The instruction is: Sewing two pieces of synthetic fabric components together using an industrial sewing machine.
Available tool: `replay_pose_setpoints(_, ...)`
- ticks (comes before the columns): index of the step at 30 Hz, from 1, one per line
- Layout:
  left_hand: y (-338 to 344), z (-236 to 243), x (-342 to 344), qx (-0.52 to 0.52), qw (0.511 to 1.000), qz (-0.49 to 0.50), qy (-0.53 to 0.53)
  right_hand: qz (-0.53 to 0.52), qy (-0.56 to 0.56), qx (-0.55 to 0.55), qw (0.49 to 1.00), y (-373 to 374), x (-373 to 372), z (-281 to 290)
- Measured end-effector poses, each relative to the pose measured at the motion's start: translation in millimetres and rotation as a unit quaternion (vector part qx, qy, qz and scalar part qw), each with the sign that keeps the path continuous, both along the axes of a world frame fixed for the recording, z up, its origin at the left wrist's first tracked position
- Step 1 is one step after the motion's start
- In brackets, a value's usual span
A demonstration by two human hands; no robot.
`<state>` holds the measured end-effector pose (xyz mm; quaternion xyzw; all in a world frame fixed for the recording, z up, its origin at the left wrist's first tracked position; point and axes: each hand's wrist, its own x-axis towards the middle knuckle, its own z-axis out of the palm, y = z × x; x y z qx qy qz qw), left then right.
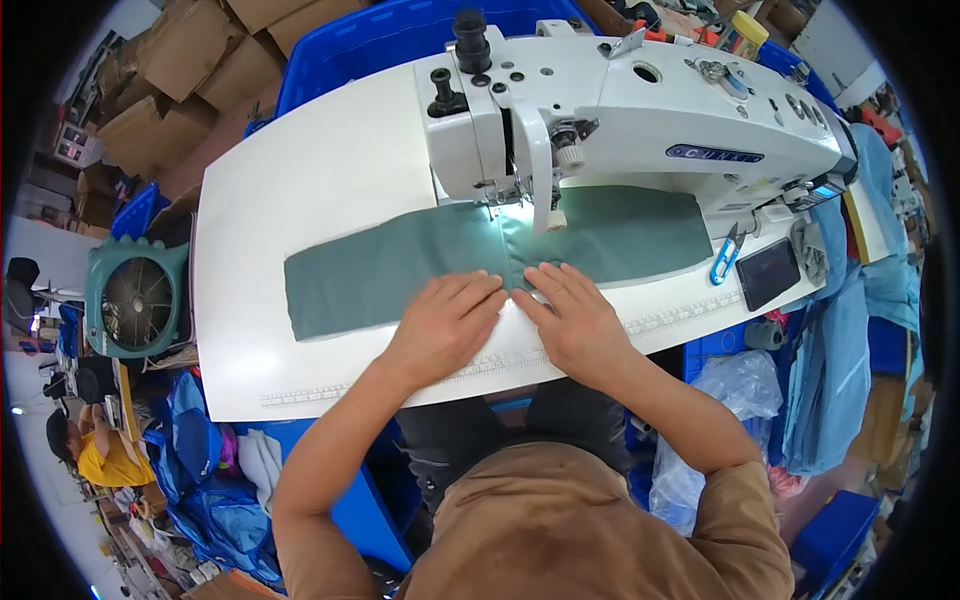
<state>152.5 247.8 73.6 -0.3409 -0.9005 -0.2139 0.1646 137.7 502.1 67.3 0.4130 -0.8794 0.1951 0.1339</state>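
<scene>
"While both hands are on it, where does the cloth [385, 265] lie?"

"Across the surface [255, 220], left to right, passing beneath the head of the white machine [620, 110]; it is a long green piece, its left end out on bare white, its right end close to the snips [724, 260]; a seam crosses it around the middle, in the bright glow under the machine."

"And how are the hands set?"

"The left hand [452, 318] is open, palm down on the near part of the cloth, just left of the seam; its fingers lie close together and point right; the right hand [577, 322] is open too, palm down just right of the seam, fingers a little apart and pointing far left; each rests on the cloth rather than closing round it."

"What else is on the surface?"

"A ruler [320, 394] runs along the near edge, under the forearms; the snips, blue-handled, lie just beside a dark phone [768, 274]; a grey scrap [808, 252] is right of that."

"Farther off?"

"A blue bin [335, 50] stands behind the machine; boxes [185, 50] are piled far left; a green fan [137, 298] stands left; a person in yellow [105, 458] is near left; pale blue fabric [832, 370] hangs at the right."
</scene>
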Motion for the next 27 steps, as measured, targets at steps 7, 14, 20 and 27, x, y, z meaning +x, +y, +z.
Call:
replay_pose_setpoints(7,3.7,1.4,-1.3,-0.035,0.999,0.008,-0.005,-0.014,0.0,0.015,1.0,-5.7,-3.8,1.5)
replay_pose_setpoints(14,4.4,4.2,-5.1,-0.052,0.998,0.024,0.003,-0.024,-0.005,0.006,1.0,-8.8,-9.0,2.2)
replay_pose_setpoints(20,9.7,6.4,-17.9,-0.051,0.998,0.04,0.004,-0.027,0.012,0.009,1.0,-5.3,-24.8,0.7)
replay_pose_setpoints(27,4.9,2.7,-34.7,-0.042,0.998,0.038,0.012,-0.027,0.006,0.004,1.0,-9.6,-40.5,-1.2)
